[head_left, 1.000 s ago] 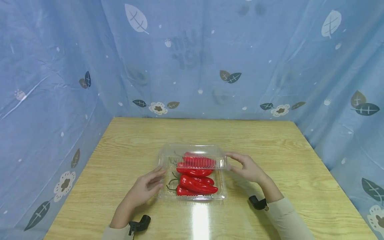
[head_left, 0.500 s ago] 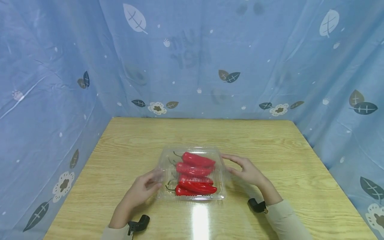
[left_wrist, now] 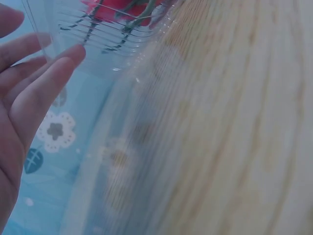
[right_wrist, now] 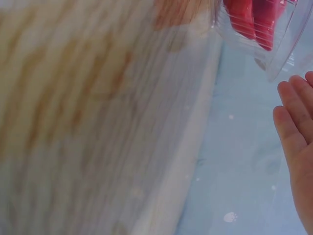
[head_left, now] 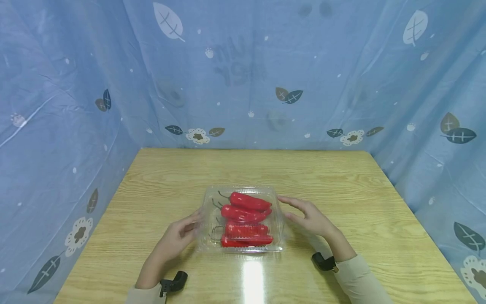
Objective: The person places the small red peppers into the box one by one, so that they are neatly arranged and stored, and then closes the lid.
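Note:
A clear plastic clamshell box [head_left: 206,236] lies on the table with several red chili peppers [head_left: 247,214] inside, their green stems toward the left. Its transparent lid [head_left: 243,190] lies over the peppers; whether its front edge meets the base I cannot tell. My left hand [head_left: 176,238] is at the left side of the box, and in the left wrist view its fingers [left_wrist: 41,88] reach the clear plastic wall nearly straight. On the other side is my right hand [head_left: 311,215], fingertips close to the right wall; the right wrist view shows its fingers [right_wrist: 291,125] extended.
A light wood-grain table [head_left: 322,173] carries the box. Blue patterned curtains [head_left: 243,76] stand along the back and both sides. Black wrist cameras [head_left: 174,281] are strapped on both forearms. A bright reflection shows on the table in front of the box.
The lid has swung down toward the front and now covers the peppers. My left hand has drawn slightly left; my right hand has moved little.

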